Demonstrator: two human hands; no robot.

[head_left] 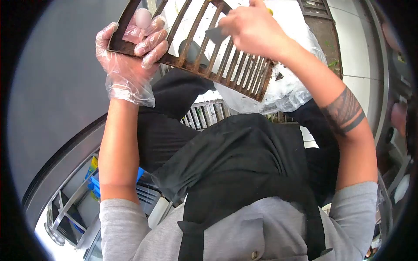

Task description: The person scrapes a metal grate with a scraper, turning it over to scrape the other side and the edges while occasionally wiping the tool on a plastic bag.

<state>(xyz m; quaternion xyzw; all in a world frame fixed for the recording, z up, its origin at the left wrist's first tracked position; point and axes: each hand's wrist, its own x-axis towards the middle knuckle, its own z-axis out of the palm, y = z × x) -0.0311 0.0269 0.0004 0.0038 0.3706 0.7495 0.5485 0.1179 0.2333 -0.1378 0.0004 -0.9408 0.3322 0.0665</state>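
Note:
A rusty slotted metal grate [226,71] is held up at a tilt over white plastic. My left hand [135,48], in a clear plastic glove, has its fingers wrapped round the grate's left corner. Bare and closed, my right hand [257,30] grips a scraper with a flat dark grey blade [216,35]. The blade overlaps the bars near the grate's upper middle. Most of the scraper's handle is hidden in the fingers. Below the grate spreads a white plastic bag [278,93] with dark crumbs on it.
A floor drain cover [211,114] lies between my legs, with another drain cover [316,8] at upper right. White tiles [359,56] run along the right. A grey panel [56,87] stands close on the left, above a metal rack [72,204] with blue items.

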